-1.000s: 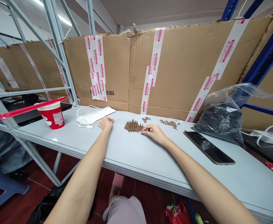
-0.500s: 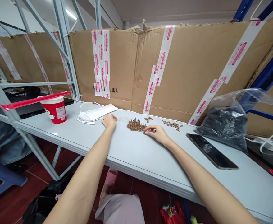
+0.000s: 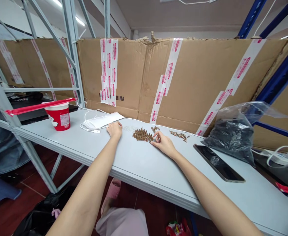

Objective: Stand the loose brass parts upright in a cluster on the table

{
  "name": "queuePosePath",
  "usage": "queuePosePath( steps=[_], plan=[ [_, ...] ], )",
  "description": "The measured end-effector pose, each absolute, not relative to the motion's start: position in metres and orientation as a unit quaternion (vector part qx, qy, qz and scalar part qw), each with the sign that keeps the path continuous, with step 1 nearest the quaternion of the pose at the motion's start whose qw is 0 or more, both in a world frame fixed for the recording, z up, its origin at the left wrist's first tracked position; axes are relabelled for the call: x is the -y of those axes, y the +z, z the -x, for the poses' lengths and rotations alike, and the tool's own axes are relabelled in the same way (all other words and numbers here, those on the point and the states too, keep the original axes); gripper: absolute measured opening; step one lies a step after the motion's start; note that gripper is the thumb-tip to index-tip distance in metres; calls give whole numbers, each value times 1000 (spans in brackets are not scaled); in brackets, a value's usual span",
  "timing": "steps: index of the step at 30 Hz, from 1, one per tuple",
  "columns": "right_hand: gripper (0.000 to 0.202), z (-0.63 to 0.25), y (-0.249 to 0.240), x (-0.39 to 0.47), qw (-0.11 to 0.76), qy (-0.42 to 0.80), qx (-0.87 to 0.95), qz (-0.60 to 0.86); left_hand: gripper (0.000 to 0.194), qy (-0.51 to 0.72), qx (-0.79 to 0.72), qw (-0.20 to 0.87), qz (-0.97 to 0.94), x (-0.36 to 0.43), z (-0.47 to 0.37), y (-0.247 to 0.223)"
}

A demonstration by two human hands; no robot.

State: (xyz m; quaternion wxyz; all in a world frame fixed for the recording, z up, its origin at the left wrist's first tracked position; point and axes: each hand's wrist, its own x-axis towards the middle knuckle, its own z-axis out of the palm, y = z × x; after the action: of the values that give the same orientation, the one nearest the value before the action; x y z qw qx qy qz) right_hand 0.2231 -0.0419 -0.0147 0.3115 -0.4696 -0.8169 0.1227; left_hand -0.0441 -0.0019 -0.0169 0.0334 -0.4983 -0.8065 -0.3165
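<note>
A tight cluster of small brass-coloured pointed pieces [image 3: 142, 134] stands on the white tabletop [image 3: 134, 157], many with tips up. At its right end is my right hand [image 3: 163, 144], thumb and forefinger curved toward each other at the outermost pieces; whatever lies between the fingertips is too small to make out. To the left, my left hand [image 3: 114, 130] rests with fingers bent down and together beside a scatter of small clear pieces [image 3: 128, 128]. Its fingertips are partly hidden. Behind and right of the cluster lie two loose groups of brass-coloured pieces, a small one [image 3: 155, 129] and a longer one [image 3: 179, 135].
A white flat object [image 3: 104, 120] with a coiled cable and a red paper cup [image 3: 60, 117] stand left. Right are a dark phone [image 3: 219, 163] and a clear bag of black material [image 3: 229, 137]. Taped cardboard [image 3: 195, 82] walls off the back.
The view has tilted slightly upward. My right hand has shifted a little at the cluster's right end, its thumb and forefinger now more curved. My left hand stays by the clear pieces.
</note>
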Motion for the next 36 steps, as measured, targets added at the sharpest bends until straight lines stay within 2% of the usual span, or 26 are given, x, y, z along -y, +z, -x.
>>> queuePosePath(
  steps=[3, 7, 17, 25, 30, 36],
  plan=[
    [34, -223, -15, 43, 314, 112, 816, 472, 21, -317, 770, 91, 546, 8, 41, -15],
    [32, -222, -16, 43, 327, 135, 821, 447, 27, -269, 746, 135, 594, 12, 40, -15],
    [36, -230, -17, 30, 497, 298, 701, 416, 30, -231, 726, 130, 635, 13, 43, -15],
    [36, -235, -18, 23, 518, 327, 669, 422, 30, -245, 725, 138, 629, 14, 45, -12],
    [30, -246, -23, 11, 528, 256, 661, 469, 30, -254, 726, 139, 624, 14, 46, -11],
    [24, -243, -21, 9, 445, 13, 745, 496, 28, -307, 699, 177, 621, 14, 42, -10]
  ],
)
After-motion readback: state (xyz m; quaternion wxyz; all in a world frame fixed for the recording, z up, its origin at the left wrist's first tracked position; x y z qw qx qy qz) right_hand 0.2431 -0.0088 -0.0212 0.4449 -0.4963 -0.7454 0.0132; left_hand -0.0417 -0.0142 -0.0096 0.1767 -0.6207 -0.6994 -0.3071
